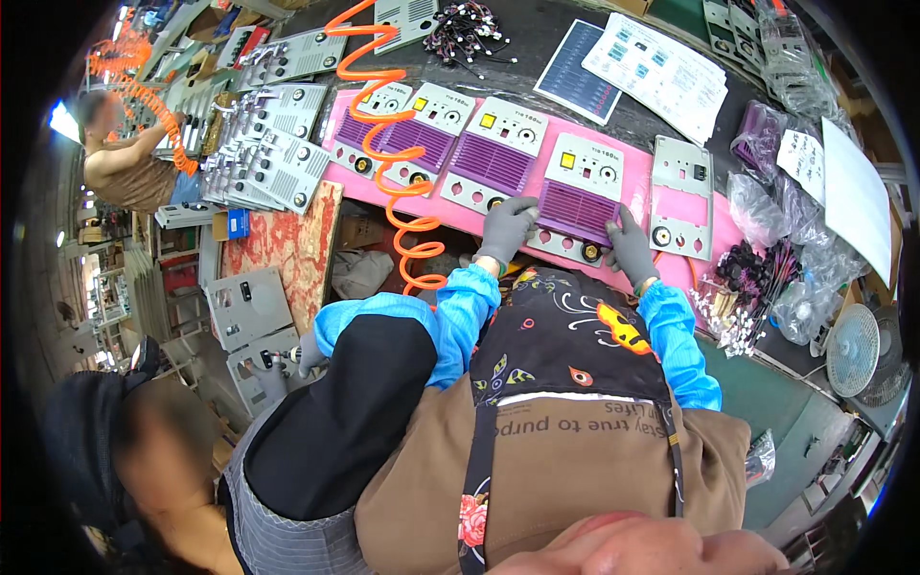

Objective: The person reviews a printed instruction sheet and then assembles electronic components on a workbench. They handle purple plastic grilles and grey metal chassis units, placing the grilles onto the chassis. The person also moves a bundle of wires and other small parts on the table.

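A grey metal front panel point(582, 168) with a purple slatted grille point(575, 209), a yellow square and a round dial lies before me on the pink mat. My left hand point(508, 233), in a grey glove, has its fingers closed at the grille's lower left edge. Gripping the opposite edge is my gloved right hand point(631, 251), its thumb and fingers partly hidden. To the left stand several similar panels point(494, 149) with purple grilles in a row. A bare grey panel point(680, 196) without a grille lies to the right.
An orange coiled hose point(419, 251) hangs left of my hands. Paper sheets point(655, 72) and a wire bundle point(470, 36) lie at the back. Plastic-wrapped parts point(767, 144), cables point(743, 292) and a fan point(853, 350) are rightward. A co-worker's gloved hand point(311, 355) is close at left.
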The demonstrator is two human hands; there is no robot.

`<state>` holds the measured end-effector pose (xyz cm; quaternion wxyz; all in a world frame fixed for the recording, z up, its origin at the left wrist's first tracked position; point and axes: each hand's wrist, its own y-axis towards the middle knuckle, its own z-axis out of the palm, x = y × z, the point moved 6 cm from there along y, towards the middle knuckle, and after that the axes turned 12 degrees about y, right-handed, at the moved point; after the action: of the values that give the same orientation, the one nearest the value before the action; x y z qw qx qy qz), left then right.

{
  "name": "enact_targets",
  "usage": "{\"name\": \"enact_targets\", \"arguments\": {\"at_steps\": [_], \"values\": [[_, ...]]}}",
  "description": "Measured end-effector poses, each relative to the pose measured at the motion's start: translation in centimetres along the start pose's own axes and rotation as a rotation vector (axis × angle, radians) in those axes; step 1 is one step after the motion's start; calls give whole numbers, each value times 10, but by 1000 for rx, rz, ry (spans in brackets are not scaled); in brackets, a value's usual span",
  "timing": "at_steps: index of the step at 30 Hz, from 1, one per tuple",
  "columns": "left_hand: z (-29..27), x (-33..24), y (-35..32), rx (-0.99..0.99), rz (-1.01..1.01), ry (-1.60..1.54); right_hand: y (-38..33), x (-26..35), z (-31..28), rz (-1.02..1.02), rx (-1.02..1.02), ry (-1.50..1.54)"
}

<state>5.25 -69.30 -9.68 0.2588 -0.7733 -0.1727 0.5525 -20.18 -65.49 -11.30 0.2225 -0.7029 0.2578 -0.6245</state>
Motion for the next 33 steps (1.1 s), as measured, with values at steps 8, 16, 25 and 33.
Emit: {"name": "enact_targets", "arguments": {"at_steps": [8, 16, 25, 33], "values": [[2, 3, 16, -69, 26, 89, 3, 6, 1, 37, -17, -52], [5, 2, 6, -94, 31, 181, 20, -21, -3, -192, -96, -275], [3, 4, 5, -105, -11, 79, 20, -21, -1, -296, -171, -442], [-1, -4, 8, -154, 62, 314, 23, -11, -1, -79, -104, -200]]}}
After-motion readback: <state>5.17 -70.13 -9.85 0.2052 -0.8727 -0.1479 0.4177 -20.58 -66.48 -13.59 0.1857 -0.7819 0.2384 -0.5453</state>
